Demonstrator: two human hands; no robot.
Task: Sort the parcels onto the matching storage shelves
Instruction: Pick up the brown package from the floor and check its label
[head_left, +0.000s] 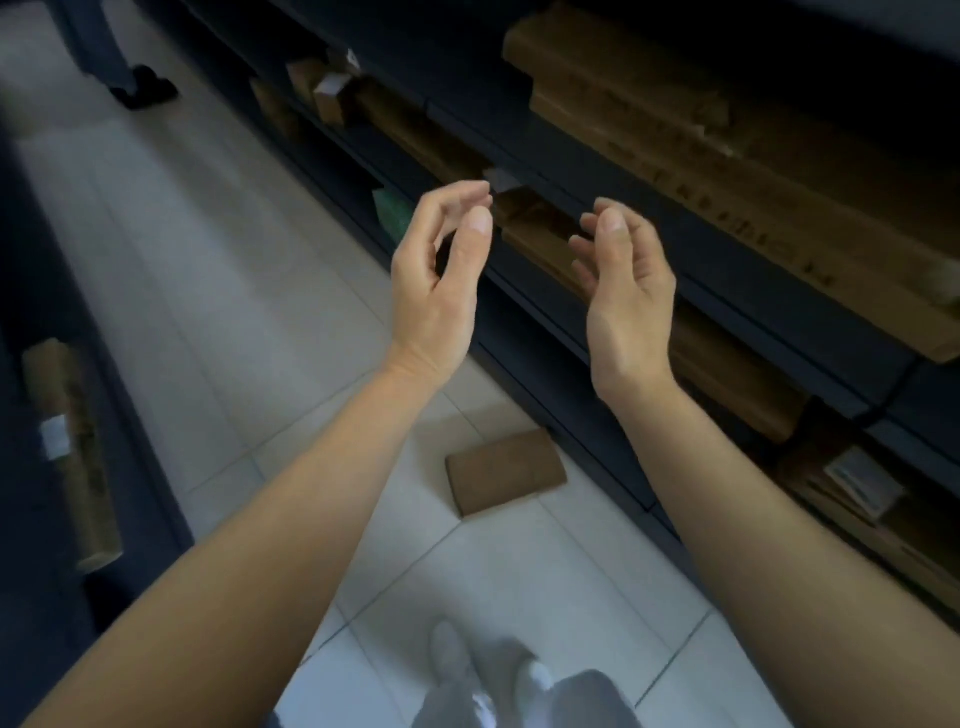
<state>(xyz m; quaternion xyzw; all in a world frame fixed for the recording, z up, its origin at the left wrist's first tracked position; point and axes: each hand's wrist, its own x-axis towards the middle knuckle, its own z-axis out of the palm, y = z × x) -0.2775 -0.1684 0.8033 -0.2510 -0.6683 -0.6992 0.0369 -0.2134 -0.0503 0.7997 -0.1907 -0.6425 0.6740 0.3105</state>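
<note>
Parcel (505, 472) on floor, shelves (649, 218) packed.

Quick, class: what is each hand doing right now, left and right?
Left hand: open, fingers loosely curled, holding nothing.
Right hand: open, fingers loosely curled, holding nothing.
</note>
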